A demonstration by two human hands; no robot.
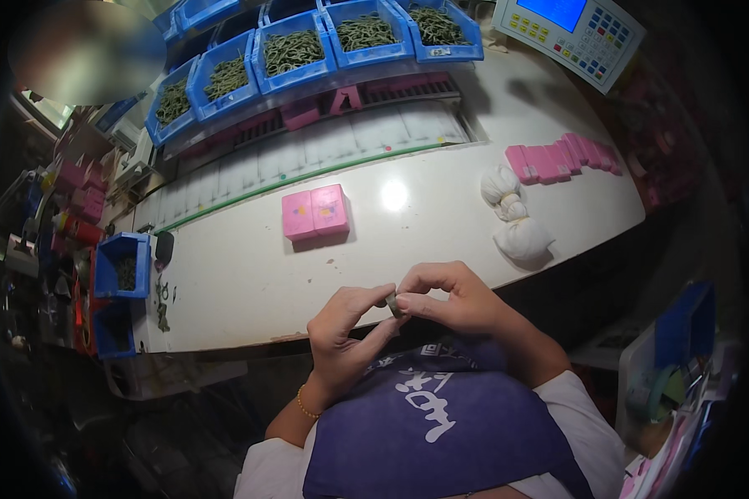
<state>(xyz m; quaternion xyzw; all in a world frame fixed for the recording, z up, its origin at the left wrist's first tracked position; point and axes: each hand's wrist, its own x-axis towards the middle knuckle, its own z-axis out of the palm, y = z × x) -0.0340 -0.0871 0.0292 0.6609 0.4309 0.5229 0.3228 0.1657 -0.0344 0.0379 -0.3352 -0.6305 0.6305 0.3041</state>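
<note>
My left hand (345, 333) and my right hand (449, 295) meet at the front edge of the white table (241, 299), both pinching a small greyish-green piece (394, 303) between thumbs and fingertips. Its exact shape is partly hidden by my fingers. Beyond my hands two pink blocks (314, 214) lie side by side. Off to their right rests a knotted white cloth bundle (518, 233), and behind it a row of pink packets (541, 162).
Blue bins (293, 58) of dried green strands stand on a rack at the back. A keypad machine (570, 37) with a blue screen is at the back right. More blue bins (122, 266) hang by the left edge. A cluttered trolley (670, 374) stands to my right.
</note>
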